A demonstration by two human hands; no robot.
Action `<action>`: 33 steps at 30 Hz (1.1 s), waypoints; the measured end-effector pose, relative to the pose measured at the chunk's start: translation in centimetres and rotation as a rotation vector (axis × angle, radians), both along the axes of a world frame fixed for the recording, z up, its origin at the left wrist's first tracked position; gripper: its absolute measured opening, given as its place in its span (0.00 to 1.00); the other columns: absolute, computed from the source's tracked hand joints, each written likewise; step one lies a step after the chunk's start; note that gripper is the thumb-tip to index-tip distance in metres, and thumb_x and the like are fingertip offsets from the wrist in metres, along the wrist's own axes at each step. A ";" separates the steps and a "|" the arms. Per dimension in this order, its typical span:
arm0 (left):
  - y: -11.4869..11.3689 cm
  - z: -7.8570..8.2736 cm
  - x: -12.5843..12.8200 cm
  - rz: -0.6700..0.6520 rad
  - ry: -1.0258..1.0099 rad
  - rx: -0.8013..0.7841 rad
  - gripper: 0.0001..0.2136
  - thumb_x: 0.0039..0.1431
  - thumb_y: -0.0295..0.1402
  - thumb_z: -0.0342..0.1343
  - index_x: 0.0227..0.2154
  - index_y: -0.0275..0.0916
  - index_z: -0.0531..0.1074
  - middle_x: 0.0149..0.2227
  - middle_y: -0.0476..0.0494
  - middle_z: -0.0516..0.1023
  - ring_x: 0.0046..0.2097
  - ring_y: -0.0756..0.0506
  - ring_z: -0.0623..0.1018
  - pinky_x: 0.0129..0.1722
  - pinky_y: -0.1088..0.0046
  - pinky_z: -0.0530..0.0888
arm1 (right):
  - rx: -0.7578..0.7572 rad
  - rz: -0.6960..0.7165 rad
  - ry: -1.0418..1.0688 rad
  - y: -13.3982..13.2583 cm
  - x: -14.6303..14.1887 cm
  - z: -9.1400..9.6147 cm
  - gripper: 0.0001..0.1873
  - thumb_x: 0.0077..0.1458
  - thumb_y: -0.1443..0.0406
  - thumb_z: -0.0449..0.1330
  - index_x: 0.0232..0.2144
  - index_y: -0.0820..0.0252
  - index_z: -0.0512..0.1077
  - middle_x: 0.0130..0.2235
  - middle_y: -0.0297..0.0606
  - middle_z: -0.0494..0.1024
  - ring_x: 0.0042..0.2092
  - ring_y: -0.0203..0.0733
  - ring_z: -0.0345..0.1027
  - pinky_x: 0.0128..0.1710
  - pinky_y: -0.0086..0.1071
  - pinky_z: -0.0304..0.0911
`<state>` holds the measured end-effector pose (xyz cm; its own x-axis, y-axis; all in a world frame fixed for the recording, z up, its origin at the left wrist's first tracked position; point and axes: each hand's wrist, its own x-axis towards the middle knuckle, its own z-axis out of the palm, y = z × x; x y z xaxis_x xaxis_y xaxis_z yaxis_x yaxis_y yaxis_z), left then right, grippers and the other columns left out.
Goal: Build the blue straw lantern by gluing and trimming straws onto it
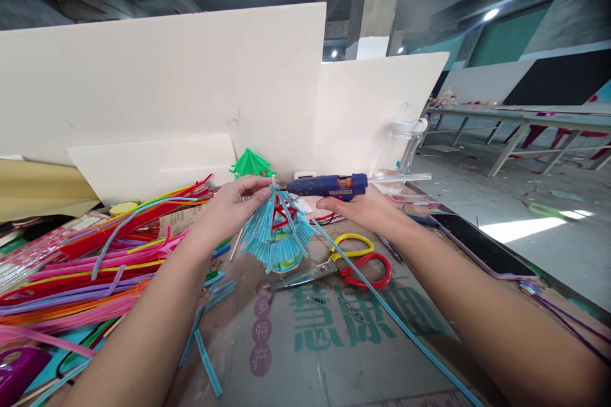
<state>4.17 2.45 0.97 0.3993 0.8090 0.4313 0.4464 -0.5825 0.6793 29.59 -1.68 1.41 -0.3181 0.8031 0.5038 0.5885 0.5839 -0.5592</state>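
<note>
My left hand [243, 200] pinches the top of a small blue pagoda-like roof [258, 238] made of pipe cleaners, with a red frame showing inside. In my right hand [351, 206] is a dark blue hot glue gun [327, 186], a clear glue stick [401, 178] poking out of its back. Its nozzle points left, close to the roof's peak; whether it touches is hard to tell. A long blue pipe cleaner [382, 305] runs from the roof toward the front right. Scissors [344, 264] with yellow and red handles lie beside the roof, and cut blue pieces [207, 362] are scattered to the left.
Bundles of coloured pipe cleaners [95, 280] cover the left side. Behind stand a green roof model [251, 164] and white boards [167, 82]. A clear jug [403, 143] is at the back right, a phone [482, 245] at the right edge.
</note>
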 end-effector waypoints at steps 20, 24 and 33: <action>-0.4 0.1 0.1 0.031 -0.046 0.005 0.21 0.57 0.47 0.54 0.47 0.40 0.76 0.41 0.42 0.80 0.43 0.41 0.77 0.42 0.66 0.72 | -0.038 -0.058 0.006 -0.2 -0.4 0.2 0.15 0.52 0.57 0.62 0.42 0.52 0.77 0.39 0.32 0.82 0.40 0.42 0.75 0.37 0.30 0.68; -0.4 0.1 0.2 0.042 -0.055 0.000 0.21 0.55 0.47 0.55 0.47 0.40 0.76 0.40 0.42 0.80 0.43 0.41 0.76 0.42 0.65 0.72 | -0.070 -0.096 -0.014 -0.4 -0.5 0.3 0.15 0.51 0.57 0.63 0.40 0.53 0.78 0.38 0.32 0.82 0.40 0.43 0.75 0.37 0.30 0.68; -0.3 0.2 0.2 0.038 -0.087 -0.016 0.21 0.54 0.46 0.56 0.45 0.39 0.77 0.38 0.42 0.81 0.41 0.41 0.77 0.41 0.66 0.72 | -0.140 0.040 -0.011 -0.3 0.5 0.1 0.19 0.55 0.52 0.57 0.38 0.60 0.77 0.36 0.35 0.82 0.38 0.42 0.75 0.39 0.33 0.68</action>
<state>4.35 2.10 1.14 0.3298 0.8297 0.4503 0.4063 -0.5553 0.7256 30.08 -2.01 1.56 -0.3563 0.8516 0.3844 0.5724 0.5242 -0.6306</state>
